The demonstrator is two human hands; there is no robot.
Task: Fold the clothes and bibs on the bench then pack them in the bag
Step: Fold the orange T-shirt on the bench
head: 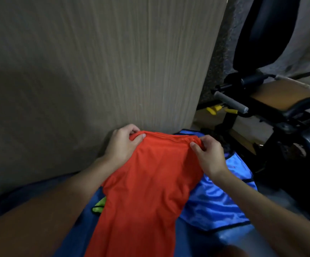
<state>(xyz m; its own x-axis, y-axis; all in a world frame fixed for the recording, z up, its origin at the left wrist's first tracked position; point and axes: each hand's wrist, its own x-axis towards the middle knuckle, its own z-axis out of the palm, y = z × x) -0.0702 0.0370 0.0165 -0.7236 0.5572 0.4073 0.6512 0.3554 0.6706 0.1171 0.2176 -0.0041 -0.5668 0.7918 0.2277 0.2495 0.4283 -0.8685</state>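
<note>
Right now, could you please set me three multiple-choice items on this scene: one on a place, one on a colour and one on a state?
1. Where does the shiny blue bib lie relative to the orange-red fabric garment?
A. Under it, spreading out to its right
B. Folded on top of it
C. Far off to its left

2. What colour is the small black-trimmed cloth peeking out at the garment's left edge?
A. White
B. Neon yellow-green
C. Purple

3. How do the left hand and right hand meet the garment?
A. Both grip its top edge
B. Both rest flat on it
C. Neither touches it

Answers:
1 A, as the blue fabric shows beneath and to the right of the garment.
2 B, as the scrap is bright yellow-green.
3 A, as fingers and thumbs curl round the bunched top edge at both corners.
</note>
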